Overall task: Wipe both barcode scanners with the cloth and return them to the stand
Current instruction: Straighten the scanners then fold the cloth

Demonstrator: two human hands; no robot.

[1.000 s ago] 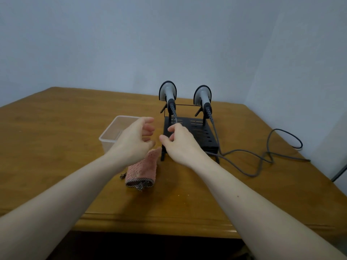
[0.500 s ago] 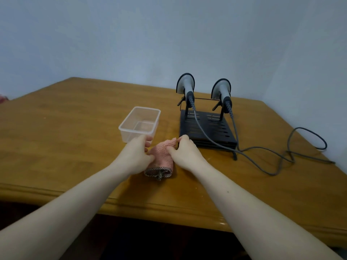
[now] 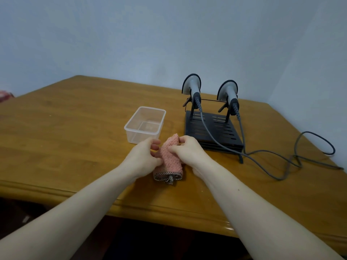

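Hands gripping pink cloth (image 3: 171, 158), left hand (image 3: 141, 158) curled, right hand (image 3: 187, 150) pinching top.

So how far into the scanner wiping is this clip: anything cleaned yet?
Nothing looks wiped yet: both scanners, left scanner and right scanner, sit in the black stand. In hand: the left hand and right hand both grip the folded pink cloth on the table. Left to do: lift each scanner out, wipe it and put it back.
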